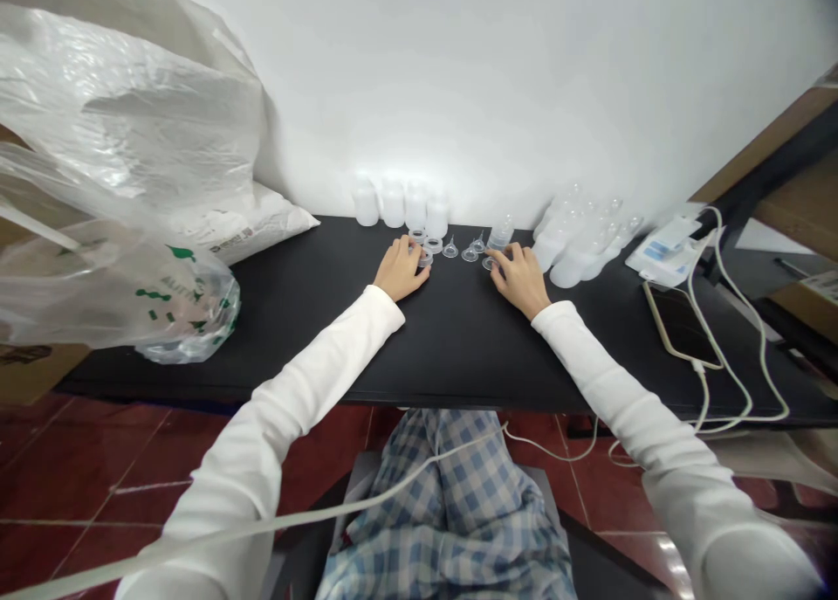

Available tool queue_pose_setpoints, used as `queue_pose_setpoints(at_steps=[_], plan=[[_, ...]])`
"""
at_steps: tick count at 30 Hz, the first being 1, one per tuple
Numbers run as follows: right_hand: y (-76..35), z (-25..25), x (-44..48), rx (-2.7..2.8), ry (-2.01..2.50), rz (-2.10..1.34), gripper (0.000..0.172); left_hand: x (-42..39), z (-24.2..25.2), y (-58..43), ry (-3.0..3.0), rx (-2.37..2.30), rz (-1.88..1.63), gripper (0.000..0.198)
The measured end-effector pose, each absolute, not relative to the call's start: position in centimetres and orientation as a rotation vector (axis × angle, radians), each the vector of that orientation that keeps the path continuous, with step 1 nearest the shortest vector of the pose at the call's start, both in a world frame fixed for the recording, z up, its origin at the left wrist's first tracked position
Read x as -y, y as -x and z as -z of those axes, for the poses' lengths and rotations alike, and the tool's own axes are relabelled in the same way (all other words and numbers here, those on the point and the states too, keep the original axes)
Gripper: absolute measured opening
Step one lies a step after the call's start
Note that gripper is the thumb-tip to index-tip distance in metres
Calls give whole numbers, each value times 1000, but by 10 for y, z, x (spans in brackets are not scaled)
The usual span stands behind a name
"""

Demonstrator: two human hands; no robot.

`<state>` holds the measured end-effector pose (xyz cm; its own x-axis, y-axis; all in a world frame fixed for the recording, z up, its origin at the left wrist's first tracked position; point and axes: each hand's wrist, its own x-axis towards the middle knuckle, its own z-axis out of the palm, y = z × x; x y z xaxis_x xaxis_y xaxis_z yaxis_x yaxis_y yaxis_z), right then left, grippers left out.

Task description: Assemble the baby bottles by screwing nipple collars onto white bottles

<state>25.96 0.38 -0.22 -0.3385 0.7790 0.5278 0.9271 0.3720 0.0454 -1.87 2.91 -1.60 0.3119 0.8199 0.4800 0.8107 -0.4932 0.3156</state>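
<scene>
My left hand [398, 270] is at the front of a small cluster of clear bottle collar rings [433, 245], its fingers and thumb closing around the nearest collar ring [425, 258]. My right hand [522, 279] has its thumb and forefinger around the edge of a small clear bottle nipple [488, 263], partly hidden by the fingers. Between the hands lie more clear nipples [450, 249], tips up. Behind my right hand is a stack of clear domed caps [502, 231]. Frosted baby bottles [393, 205] stand in a row against the wall.
More frosted bottles with clear domed tops [576, 242] are grouped at the right. Farther right, a phone [681, 322] lies by a white cable [739, 390] and plastic packets [664, 249]. Plastic bags [176, 294] and a large white sack [157, 102] crowd the black table's [451, 347] left end.
</scene>
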Motion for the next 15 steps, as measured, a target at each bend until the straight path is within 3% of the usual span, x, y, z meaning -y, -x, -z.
queue_pose_setpoints(at_steps=[8, 12, 15], plan=[[-270, 12, -12, 2251, 1453, 266, 38, -20, 10, 12, -2449, -1402, -979, 16], [-269, 12, -8, 2165, 1368, 191, 45, -21, 13, 1, -1957, -1346, -1177, 22], [-261, 8, 2, 2165, 1185, 1, 40, -24, 12, -6, -1489, -1241, -1234, 28]])
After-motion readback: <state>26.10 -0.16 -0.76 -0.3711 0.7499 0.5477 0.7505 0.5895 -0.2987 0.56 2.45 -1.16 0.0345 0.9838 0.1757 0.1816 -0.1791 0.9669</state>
